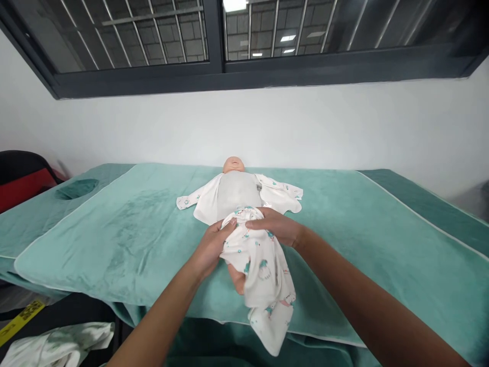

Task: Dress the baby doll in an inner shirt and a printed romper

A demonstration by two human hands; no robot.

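Lying between the left hand [211, 245] and the right hand [278, 226], the printed white trousers [263, 265] partly cover the doll [234, 164]. Both hands clamp the waistband [249, 212]; a bare leg [237, 280] shows below. Beyond them, the doll's grey torso [237, 193] rests on a spread white jacket [208, 201] over the green cover [164, 224].

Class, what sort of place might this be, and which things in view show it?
An indoor room, perhaps for childcare training, though that isn't certain: what looks like a baby doll lies on a green cover by a white wall with a barred window.
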